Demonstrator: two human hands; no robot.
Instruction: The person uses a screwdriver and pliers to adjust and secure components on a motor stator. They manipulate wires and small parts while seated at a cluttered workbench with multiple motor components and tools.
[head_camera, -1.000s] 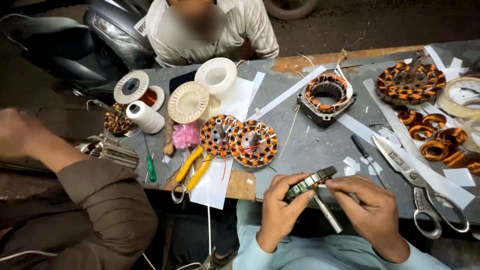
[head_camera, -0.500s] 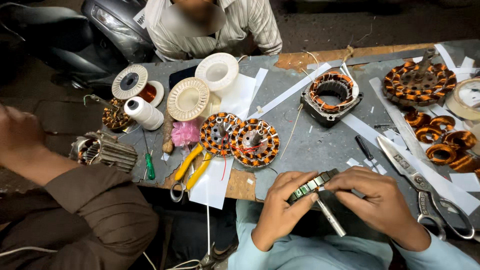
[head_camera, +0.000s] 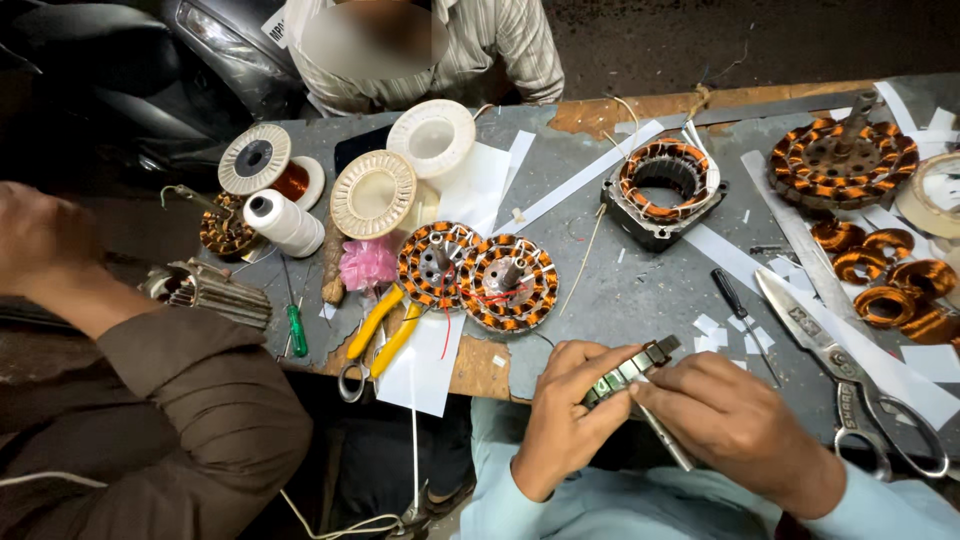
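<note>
Left hand (head_camera: 565, 425): we grip the small stack of metal laminations (head_camera: 628, 370) from below, fingers curled shut around its near end; it sits in the air just over the desk's (head_camera: 640, 290) front edge.
Right hand (head_camera: 735, 420): closed over the stack's right side, fingers pinched on a thin silvery strip (head_camera: 668, 440) that slants down toward us.
Change: half a second ago the right hand sat a little further right; it has since closed in over the stack, and the strip is more covered.
Reading: we judge the work on the stack is ongoing, the grip merely adjusted.
Nearby: two wound stators (head_camera: 478, 278) ahead, large scissors (head_camera: 850, 375) to the right, yellow-handled pliers (head_camera: 380, 335) to the left.
Others: a brown sleeve (head_camera: 170, 400) at left, another person across the desk.
</note>
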